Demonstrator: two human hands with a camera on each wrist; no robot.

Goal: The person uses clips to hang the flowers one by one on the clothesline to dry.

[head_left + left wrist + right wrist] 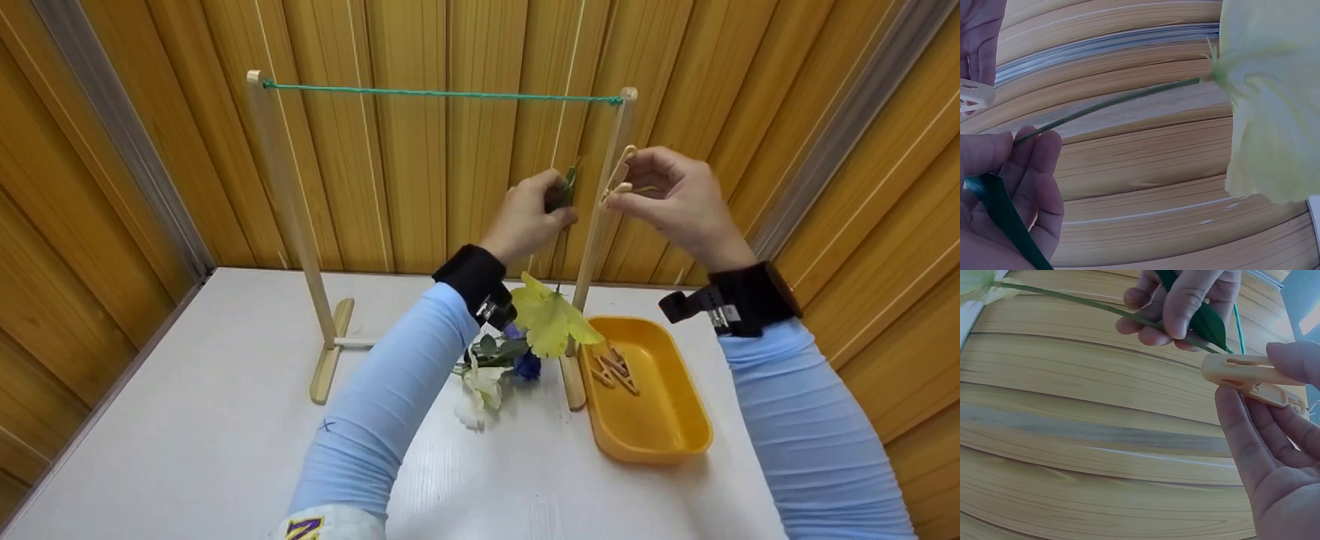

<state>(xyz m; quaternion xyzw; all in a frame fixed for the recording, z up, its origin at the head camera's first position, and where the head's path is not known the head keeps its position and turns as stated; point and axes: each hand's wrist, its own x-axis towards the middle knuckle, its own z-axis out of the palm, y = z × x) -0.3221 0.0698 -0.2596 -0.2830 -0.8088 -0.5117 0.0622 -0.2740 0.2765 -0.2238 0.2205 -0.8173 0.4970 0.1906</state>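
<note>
My left hand (529, 214) pinches the green stem (1129, 100) of a pale yellow flower (550, 315) between thumb and fingers. The bloom hangs head down below the hand in the head view. A dark green leaf (1008, 216) on the stem lies against the palm. Just to the right, my right hand (686, 199) holds a beige clothespin (1241, 374) between thumb and fingers. The clothespin's end is close to the stem's upper end in the right wrist view, near the right post of a wooden stand.
A green cord (442, 93) runs between the stand's two wooden posts (300, 225). The yellow tray (694, 405) at the stand's right foot holds several clothespins (616, 367). A white flower (484, 386) and a blue flower (528, 365) lie on the white table (187, 420).
</note>
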